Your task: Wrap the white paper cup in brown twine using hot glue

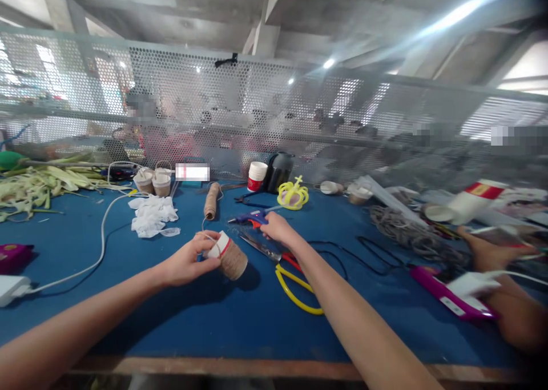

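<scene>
Risk: left hand point(188, 262) only pinches cup point(230, 257) while right hand point(276, 228) closes on glue gun point(250, 218) at 1 o'clock; twine point(211, 201) may slacken.

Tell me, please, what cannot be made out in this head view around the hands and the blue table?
- Right hand: its fingers cover the glue gun grip.
- Left hand: hides the twine-wrapped cup rim.
- Scissors: partly under the right forearm.
- Co-worker's hand: motion-blurred.

one glue gun point(250, 218), one scissors point(278, 264), one twine spool point(211, 201)
</scene>
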`<control>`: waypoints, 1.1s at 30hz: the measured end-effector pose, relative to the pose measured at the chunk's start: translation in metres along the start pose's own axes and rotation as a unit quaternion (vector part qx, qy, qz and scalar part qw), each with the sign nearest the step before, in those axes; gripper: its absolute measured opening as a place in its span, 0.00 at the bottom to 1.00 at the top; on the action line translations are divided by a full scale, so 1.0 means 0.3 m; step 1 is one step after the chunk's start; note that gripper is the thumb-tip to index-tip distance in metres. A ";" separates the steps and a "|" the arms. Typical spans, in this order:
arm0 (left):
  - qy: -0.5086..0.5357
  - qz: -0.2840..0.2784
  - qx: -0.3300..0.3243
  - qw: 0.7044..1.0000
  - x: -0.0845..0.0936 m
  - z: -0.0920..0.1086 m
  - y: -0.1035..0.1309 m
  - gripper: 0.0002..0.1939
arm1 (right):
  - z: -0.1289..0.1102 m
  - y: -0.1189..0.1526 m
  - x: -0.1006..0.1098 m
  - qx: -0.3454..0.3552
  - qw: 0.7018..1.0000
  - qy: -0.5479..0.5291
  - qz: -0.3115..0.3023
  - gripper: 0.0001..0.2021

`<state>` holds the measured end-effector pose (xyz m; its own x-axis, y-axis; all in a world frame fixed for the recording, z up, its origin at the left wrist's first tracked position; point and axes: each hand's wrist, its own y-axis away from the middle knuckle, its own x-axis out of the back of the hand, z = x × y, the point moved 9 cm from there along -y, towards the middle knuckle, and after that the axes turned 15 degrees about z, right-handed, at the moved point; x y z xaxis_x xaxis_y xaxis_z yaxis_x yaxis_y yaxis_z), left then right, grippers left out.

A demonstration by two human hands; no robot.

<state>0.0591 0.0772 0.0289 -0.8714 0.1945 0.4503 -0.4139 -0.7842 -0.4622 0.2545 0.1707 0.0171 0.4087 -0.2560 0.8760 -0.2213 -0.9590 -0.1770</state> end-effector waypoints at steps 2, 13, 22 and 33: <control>0.000 0.003 0.002 1.000 0.008 -0.015 -0.006 0.09 | -0.018 0.024 0.035 -0.004 0.998 -0.070 -0.003 0.14; 0.065 0.045 0.055 0.995 0.011 -0.064 0.028 0.10 | -0.171 0.285 0.092 0.078 0.927 -0.353 -0.097 0.12; 0.079 0.058 0.093 0.991 0.027 -0.079 0.037 0.11 | -0.179 0.350 0.127 0.060 0.959 -0.257 -0.101 0.10; 0.073 0.047 0.109 0.990 0.028 -0.073 0.039 0.10 | -0.235 0.385 0.154 0.231 0.964 -0.128 -0.039 0.12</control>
<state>0.0413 0.0824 0.0105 -0.9387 0.1847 0.2911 -0.2760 -0.9085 -0.3136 0.1852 0.0565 0.0687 0.6264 -0.1456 0.7658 0.2130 -0.9131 -0.3478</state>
